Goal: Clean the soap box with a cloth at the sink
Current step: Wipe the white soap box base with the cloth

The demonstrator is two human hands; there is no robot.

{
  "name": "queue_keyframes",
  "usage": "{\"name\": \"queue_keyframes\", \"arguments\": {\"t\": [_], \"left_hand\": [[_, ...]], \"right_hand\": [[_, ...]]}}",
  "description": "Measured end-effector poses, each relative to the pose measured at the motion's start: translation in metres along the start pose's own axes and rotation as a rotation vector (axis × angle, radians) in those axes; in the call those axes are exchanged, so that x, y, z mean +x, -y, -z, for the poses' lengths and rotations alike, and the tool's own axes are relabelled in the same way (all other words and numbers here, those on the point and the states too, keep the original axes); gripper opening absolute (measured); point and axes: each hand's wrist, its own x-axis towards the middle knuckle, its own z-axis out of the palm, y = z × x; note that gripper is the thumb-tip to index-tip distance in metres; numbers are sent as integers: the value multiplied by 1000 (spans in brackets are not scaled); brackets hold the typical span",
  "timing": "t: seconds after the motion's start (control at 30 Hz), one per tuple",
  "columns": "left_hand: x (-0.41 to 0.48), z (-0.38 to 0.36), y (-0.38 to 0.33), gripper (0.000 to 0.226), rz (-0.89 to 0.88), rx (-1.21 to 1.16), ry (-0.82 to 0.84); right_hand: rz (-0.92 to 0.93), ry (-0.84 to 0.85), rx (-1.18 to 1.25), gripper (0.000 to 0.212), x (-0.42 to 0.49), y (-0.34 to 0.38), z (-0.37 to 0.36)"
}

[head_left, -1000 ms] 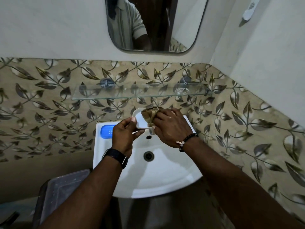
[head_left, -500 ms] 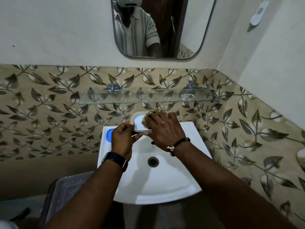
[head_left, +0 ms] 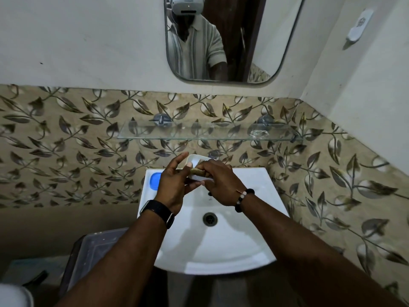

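Above the back of the white sink (head_left: 221, 247) I hold a white soap box (head_left: 194, 161), tilted. My left hand (head_left: 174, 185) grips it from the left side, thumb and fingers around its edge. My right hand (head_left: 218, 182) presses a brown cloth (head_left: 198, 171) against the box's near rim; most of the cloth is hidden under my fingers. The tap is hidden behind my hands.
A blue soap piece (head_left: 155, 181) lies on the sink's back left corner. A glass shelf (head_left: 208, 131) juts from the tiled wall just above my hands, with a mirror (head_left: 223, 41) higher up. A lidded bin (head_left: 93, 255) stands left of the sink.
My right hand with the cloth has slid from inside the box to its near rim, and my left hand has shifted its grip. The camera view has tilted upward.
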Motion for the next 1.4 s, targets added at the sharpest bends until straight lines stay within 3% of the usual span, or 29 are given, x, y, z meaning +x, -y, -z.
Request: {"name": "queue_keyframes", "arguments": {"t": [0.17,0.33,0.43,0.5,0.6,0.67,0.7,0.83,0.97,1.1,1.3,1.4], "left_hand": [[-5,4,-4,32,-45,71,116],[-9,26,-4,38,-277,533,197],[-8,34,-4,37,-374,609,148],[-6,34,-4,35,-334,534,163],[-5,30,2,29,-204,373,205],[-4,26,7,31,-183,303,145],[-5,24,9,32,-180,277,103],[-5,17,9,34,-181,259,91],[-11,22,12,26,-187,258,142],[-10,21,13,29,-194,179,98],[-22,12,18,28,-204,-98,104],[-25,8,21,21,-202,-237,112]], "right_hand": [[94,-46,143,24,-5,-2,9],[-8,45,381,25,-11,-9,14],[-107,-10,618,27,-14,-15,12],[-119,-133,739,29,-13,-15,6],[-212,-522,854,21,-6,-10,1],[-131,-718,684,11,-6,-9,3],[-15,-728,510,8,-9,-9,2],[340,-382,71,35,-23,1,-20],[363,-339,22,43,-26,-6,-19],[197,-467,287,40,-22,-17,-14],[-270,-622,936,14,-11,-12,-7],[-367,-506,1420,17,-12,-3,-9]]}}
